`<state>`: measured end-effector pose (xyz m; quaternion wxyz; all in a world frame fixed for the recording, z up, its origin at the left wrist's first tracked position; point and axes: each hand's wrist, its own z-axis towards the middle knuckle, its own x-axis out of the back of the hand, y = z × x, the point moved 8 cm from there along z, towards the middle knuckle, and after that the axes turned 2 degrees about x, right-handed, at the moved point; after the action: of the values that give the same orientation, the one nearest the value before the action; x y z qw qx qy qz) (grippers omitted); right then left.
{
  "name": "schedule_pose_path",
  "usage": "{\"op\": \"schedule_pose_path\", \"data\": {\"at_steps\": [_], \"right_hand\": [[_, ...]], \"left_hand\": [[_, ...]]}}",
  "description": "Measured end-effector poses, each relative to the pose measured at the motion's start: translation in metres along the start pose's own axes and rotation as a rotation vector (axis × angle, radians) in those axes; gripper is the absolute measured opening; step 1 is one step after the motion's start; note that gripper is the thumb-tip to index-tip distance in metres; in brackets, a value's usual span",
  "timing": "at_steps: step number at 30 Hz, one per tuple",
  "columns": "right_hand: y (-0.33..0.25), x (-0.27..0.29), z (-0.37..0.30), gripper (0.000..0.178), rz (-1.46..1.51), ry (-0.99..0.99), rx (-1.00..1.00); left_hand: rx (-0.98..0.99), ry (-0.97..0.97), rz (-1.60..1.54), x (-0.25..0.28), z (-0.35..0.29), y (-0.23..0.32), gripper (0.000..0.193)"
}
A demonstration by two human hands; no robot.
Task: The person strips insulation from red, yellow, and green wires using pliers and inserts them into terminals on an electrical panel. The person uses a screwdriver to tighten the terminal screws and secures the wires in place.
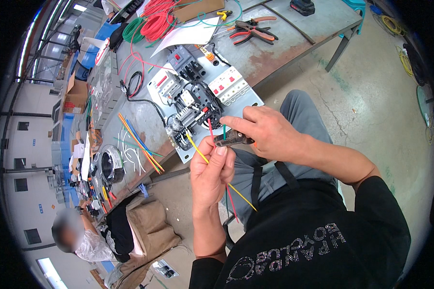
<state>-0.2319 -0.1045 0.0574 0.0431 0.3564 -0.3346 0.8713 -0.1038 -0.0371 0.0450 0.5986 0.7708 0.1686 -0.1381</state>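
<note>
My left hand (211, 168) is closed around a yellow wire (196, 147), a red wire (210, 126) and a green wire, whose loose ends hang below the fist. In my right hand (267, 132) is a dark-jawed hand tool like pliers (235, 138); its handles are mostly hidden in the palm. The jaws touch or nearly touch the wires just above my left fingertips. The wires run up to a light grey mounting plate (184, 155) at the table edge. It carries white circuit breakers (228, 85), a dark breaker (182, 60) and a grey terminal block (185, 117).
Orange-and-black pliers (253, 32) lie on the worn metal table (284, 48). Coils of red wire (156, 24), cut coloured wires (139, 143) and a roll of black tape or cable (112, 164) lie leftward. A co-worker (89, 243) sits at lower left.
</note>
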Motion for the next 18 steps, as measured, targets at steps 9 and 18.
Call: {"op": "schedule_pose_path", "data": {"at_steps": [9,18], "right_hand": [[-0.008,0.008,0.002,0.056,-0.130,0.102,0.090],[-0.006,0.006,0.000,0.049,-0.242,-0.061,0.027]], "left_hand": [[-0.041,0.017,0.066,-0.002,-0.001,0.004,0.012],[-0.028,0.035,0.042,0.002,0.001,-0.001,0.012]]}}
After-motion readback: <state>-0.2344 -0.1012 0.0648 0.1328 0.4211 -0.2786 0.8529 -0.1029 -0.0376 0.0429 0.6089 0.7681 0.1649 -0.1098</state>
